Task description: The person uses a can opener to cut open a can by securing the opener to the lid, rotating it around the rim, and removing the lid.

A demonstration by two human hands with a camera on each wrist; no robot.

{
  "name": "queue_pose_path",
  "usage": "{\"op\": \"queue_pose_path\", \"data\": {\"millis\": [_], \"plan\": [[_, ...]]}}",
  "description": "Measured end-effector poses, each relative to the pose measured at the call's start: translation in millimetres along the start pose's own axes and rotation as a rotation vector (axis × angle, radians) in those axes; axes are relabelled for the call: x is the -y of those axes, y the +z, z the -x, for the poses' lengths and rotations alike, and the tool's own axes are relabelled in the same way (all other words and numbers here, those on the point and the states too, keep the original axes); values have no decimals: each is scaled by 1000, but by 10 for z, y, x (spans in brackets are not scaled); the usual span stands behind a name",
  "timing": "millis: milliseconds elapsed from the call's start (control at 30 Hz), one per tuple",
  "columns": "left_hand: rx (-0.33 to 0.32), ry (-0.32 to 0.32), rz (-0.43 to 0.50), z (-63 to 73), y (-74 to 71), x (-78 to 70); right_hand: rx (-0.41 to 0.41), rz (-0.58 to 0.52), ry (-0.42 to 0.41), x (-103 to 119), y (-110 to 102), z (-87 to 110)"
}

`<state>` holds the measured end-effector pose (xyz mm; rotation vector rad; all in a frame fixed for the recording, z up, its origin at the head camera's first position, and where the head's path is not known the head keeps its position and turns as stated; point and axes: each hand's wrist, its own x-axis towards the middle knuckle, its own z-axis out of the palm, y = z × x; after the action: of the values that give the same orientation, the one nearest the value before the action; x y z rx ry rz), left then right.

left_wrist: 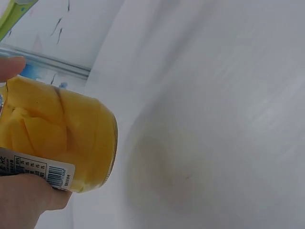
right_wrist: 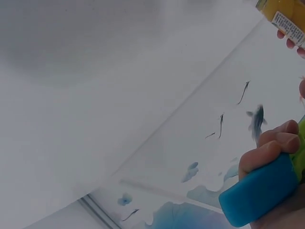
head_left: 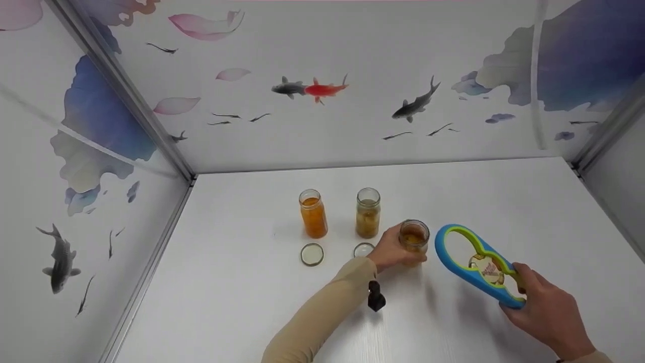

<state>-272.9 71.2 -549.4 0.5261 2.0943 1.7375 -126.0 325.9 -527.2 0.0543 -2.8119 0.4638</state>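
My left hand (head_left: 392, 250) grips a glass jar (head_left: 414, 236) with its mouth uncovered. Yellow fruit pieces and a barcode label (left_wrist: 58, 175) show on that jar in the left wrist view. To its right, my right hand (head_left: 548, 303) holds a blue-and-green jar opener (head_left: 456, 267) by one end, its fingers wrapped round the handle. A printed round lid (head_left: 488, 269) sits inside the opener's frame. The opener's blue end (right_wrist: 259, 191) fills the lower corner of the right wrist view.
Two more lidless jars stand behind on the white table (head_left: 227, 282): an orange-filled jar (head_left: 314, 218) and a paler jar (head_left: 368, 217). In front of them lie a lid (head_left: 312, 254) and a second lid (head_left: 363, 249), partly covered by my left arm. Printed panels (head_left: 352, 45) enclose the table.
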Motion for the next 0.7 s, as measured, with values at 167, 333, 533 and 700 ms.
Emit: {"op": "queue_pose_path", "data": {"millis": [167, 333, 533, 700], "plan": [[-49, -43, 12, -149, 38, 0, 14, -26, 57, 26, 43, 28], [-125, -63, -1, -308, 106, -9, 34, -55, 121, 49, 98, 71], [-238, -74, -45, -472, 193, -19, 41, -82, 150, 50, 130, 90], [-302, -126, -24, -547, 248, 57, 44, -94, 170, 53, 151, 107]]}}
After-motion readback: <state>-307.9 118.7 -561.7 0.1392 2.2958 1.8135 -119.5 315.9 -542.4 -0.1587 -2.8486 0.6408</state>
